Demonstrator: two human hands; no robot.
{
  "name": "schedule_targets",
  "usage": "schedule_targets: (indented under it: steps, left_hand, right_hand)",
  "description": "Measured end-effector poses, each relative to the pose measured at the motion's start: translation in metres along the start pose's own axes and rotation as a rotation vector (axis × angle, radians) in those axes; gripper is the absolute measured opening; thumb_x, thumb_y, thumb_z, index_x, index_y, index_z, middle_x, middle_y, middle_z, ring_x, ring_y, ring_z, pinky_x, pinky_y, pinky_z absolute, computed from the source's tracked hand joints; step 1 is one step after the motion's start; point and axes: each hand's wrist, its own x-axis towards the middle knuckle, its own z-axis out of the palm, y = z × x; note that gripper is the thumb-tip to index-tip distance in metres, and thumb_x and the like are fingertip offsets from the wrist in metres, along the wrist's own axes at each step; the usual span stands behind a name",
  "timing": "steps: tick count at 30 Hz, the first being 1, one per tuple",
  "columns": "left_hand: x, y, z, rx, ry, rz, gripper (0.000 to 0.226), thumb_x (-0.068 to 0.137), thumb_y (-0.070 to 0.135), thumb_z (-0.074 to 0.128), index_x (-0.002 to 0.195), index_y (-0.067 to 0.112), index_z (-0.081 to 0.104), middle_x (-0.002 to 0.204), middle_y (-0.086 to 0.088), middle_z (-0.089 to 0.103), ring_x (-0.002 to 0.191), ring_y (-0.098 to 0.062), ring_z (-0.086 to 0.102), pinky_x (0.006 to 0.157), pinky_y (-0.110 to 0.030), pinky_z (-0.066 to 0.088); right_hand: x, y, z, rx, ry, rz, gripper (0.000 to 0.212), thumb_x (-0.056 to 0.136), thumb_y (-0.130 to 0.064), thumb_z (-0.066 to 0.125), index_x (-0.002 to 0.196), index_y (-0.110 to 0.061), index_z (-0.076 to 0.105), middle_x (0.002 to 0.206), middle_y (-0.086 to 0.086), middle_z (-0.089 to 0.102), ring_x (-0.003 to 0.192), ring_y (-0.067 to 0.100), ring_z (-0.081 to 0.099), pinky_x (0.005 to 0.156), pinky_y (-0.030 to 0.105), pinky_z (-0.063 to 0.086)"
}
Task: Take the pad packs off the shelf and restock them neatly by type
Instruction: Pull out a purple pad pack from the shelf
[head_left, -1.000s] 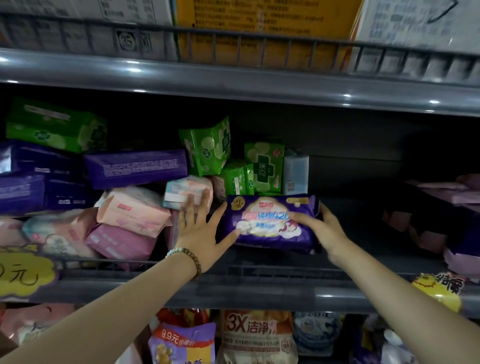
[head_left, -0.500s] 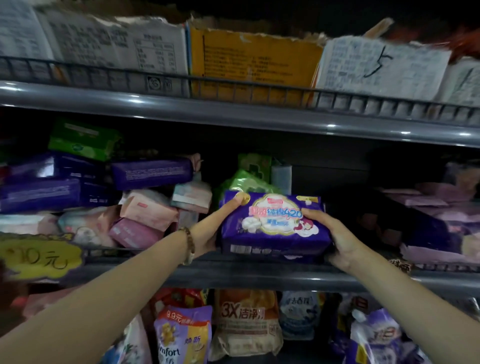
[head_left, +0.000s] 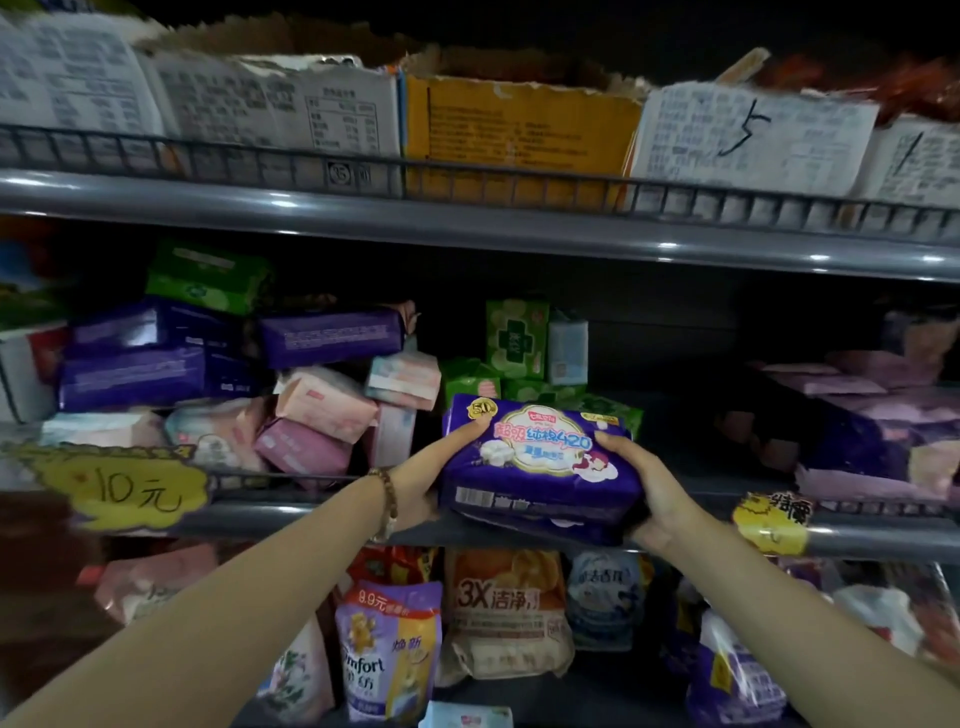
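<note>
Both hands share one grip on a purple pad pack: the left hand clasps its left end with a finger laid over the top corner, and the right hand wraps its right end from the side and beneath. That pack sits at the front lip of the middle shelf, tipped toward the person, and a second purple pack appears pressed under it, though I cannot tell whether the hands carry that one too.

Judging by what lies around, the job looks barely begun. Left of the grip, pink packs lie heaped at odd angles with purple packs stacked above them and a green pack on top of those. Just behind the grip, green packs stand upright or lean, mixed with a pale blue pack. Well to the right, more pink and purple packs lie in a loose, dim pile. Types remain mingled; nearly all of the clearing and every bit of the sorted restocking seems left to do.
</note>
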Motion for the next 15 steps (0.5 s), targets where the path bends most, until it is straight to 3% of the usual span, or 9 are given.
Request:
schedule_targets:
  steps: [2,5,6,8,11,13,15]
  left_hand:
    - [-0.007,-0.005,-0.005,0.068,0.005,-0.046,0.06,0.06,0.051,0.071,0.105,0.013,0.066,0.096,-0.009,0.074,0.089,-0.023,0.068,0.092,-0.042,0.052]
    - [-0.025,-0.012,-0.02,0.191,0.01,-0.078,0.049,0.07,0.061,0.063,0.098,0.021,0.066,0.079,0.001,0.075,0.071,-0.012,0.069,0.067,-0.024,0.055]
    - [-0.032,-0.013,-0.028,0.225,0.01,-0.076,0.052,0.068,0.065,0.067,0.099,0.022,0.066,0.081,0.002,0.075,0.071,-0.011,0.069,0.069,-0.023,0.055]
    - [-0.048,-0.018,-0.048,0.243,0.014,-0.061,0.063,0.06,0.066,0.073,0.104,0.022,0.068,0.094,-0.001,0.075,0.086,-0.016,0.068,0.086,-0.03,0.051]
    - [-0.073,-0.029,-0.081,0.172,0.039,-0.134,0.074,0.043,0.064,0.081,0.103,0.021,0.073,0.107,-0.008,0.072,0.107,-0.028,0.062,0.102,-0.043,0.043]
    - [-0.087,-0.042,-0.107,0.2,0.079,-0.167,0.08,0.033,0.065,0.077,0.101,0.024,0.071,0.099,-0.005,0.074,0.098,-0.027,0.064,0.091,-0.043,0.05]
    - [-0.1,-0.058,-0.133,0.214,0.093,-0.221,0.086,0.02,0.065,0.084,0.096,0.026,0.074,0.097,-0.003,0.074,0.089,-0.024,0.068,0.077,-0.045,0.056]
  right_hand:
    - [-0.004,0.005,0.003,-0.023,-0.023,0.003,0.052,0.066,-0.037,0.071,0.108,-0.007,0.067,0.099,0.015,0.074,0.077,0.028,0.071,0.079,0.043,0.056]
    - [-0.015,0.01,0.016,-0.014,-0.123,0.012,0.045,0.067,-0.036,0.069,0.102,-0.008,0.07,0.101,0.015,0.073,0.079,0.026,0.073,0.073,0.042,0.058]
    - [-0.019,0.012,0.023,-0.02,-0.162,0.016,0.045,0.064,-0.037,0.073,0.099,-0.008,0.072,0.102,0.015,0.073,0.081,0.026,0.072,0.075,0.044,0.058]
    - [-0.025,0.019,0.038,-0.052,-0.224,0.025,0.046,0.059,-0.037,0.079,0.095,-0.009,0.074,0.099,0.014,0.074,0.08,0.024,0.073,0.076,0.045,0.057]
    - [-0.033,0.039,0.065,-0.077,-0.289,0.063,0.029,0.077,-0.03,0.063,0.096,-0.009,0.069,0.087,0.01,0.075,0.07,0.019,0.073,0.062,0.033,0.061]
    - [-0.031,0.062,0.082,-0.082,-0.313,0.116,0.031,0.075,-0.03,0.062,0.098,-0.01,0.068,0.09,0.009,0.075,0.072,0.018,0.073,0.062,0.03,0.06]
    - [-0.024,0.095,0.095,-0.078,-0.332,0.197,0.038,0.071,-0.033,0.064,0.101,-0.01,0.068,0.098,0.01,0.075,0.08,0.02,0.073,0.072,0.033,0.06]
